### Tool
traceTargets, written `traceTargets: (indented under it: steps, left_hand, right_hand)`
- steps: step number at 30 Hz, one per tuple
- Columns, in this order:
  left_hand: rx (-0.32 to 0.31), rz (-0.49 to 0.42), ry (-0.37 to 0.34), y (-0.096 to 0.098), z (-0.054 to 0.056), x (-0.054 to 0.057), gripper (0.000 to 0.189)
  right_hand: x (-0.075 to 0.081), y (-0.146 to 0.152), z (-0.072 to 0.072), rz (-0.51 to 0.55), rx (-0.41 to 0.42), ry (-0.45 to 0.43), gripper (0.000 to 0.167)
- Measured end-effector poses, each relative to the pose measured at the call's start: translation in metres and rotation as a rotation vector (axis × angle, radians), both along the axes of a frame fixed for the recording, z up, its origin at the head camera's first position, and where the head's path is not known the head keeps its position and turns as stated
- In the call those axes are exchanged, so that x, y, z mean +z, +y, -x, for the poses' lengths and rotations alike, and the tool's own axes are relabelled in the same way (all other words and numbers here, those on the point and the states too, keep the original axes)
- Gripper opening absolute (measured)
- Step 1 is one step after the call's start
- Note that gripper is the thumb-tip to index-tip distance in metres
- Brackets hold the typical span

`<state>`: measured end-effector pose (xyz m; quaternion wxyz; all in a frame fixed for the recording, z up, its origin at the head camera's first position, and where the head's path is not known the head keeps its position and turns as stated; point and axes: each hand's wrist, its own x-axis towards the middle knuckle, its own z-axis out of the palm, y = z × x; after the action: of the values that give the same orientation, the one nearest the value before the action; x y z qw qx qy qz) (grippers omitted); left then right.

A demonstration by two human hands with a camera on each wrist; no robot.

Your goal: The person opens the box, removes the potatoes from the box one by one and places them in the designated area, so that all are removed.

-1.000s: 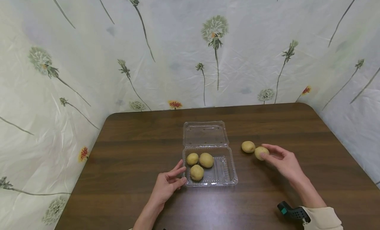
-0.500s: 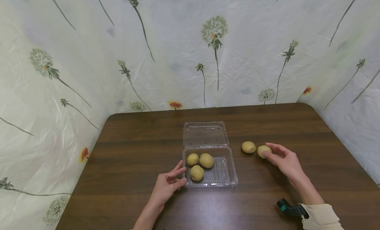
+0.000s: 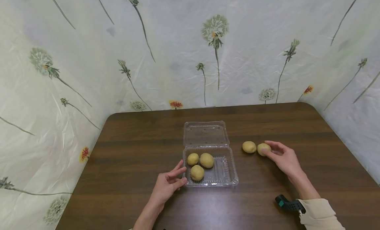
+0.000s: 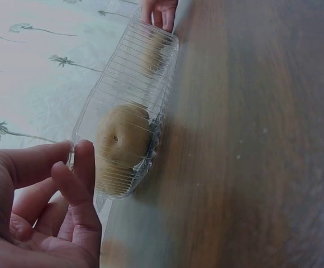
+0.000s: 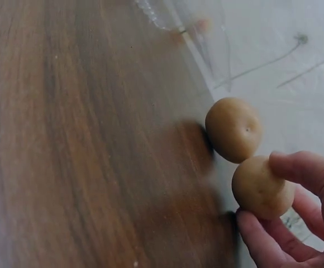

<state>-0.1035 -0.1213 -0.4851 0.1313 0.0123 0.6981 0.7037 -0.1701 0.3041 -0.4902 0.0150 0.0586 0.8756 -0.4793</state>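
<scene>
A clear plastic clamshell container (image 3: 224,182) stands on the table with its lid (image 3: 205,134) folded back. Inside, on its left side, are three potatoes: a small one (image 3: 193,159), a larger one (image 3: 206,160) and one nearer the front (image 3: 197,173). My left hand (image 3: 167,187) pinches the container's left rim between thumb and finger, as the left wrist view shows (image 4: 50,206). To the right of the container, my right hand (image 3: 285,160) grips a potato (image 5: 262,188) between thumb and fingers. Just left of that lies another potato (image 3: 248,147) on the table.
The brown wooden table (image 3: 133,150) reaches back to a pale sheet (image 3: 166,71) printed with dandelions, which also hangs at both sides. A black strap device (image 3: 289,203) sits at my right wrist.
My right hand has shifted the gripped potato slightly right, then a little toward the far side. The left hand and the container stay where they were.
</scene>
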Motion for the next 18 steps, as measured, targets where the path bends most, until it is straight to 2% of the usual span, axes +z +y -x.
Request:
traceTargets:
  steps: [10, 18]
  left_hand:
    - [0.000, -0.005, -0.001, 0.0002, 0.0013, -0.0013, 0.042]
    - [0.005, 0.009, 0.007, 0.0000, 0.0007, -0.0018, 0.041]
  right_hand:
    - [-0.0055, -0.0026, 0.0066, -0.008, -0.023, -0.006, 0.071]
    - [-0.0059, -0.0060, 0.0096, 0.078, -0.083, 0.005, 0.071]
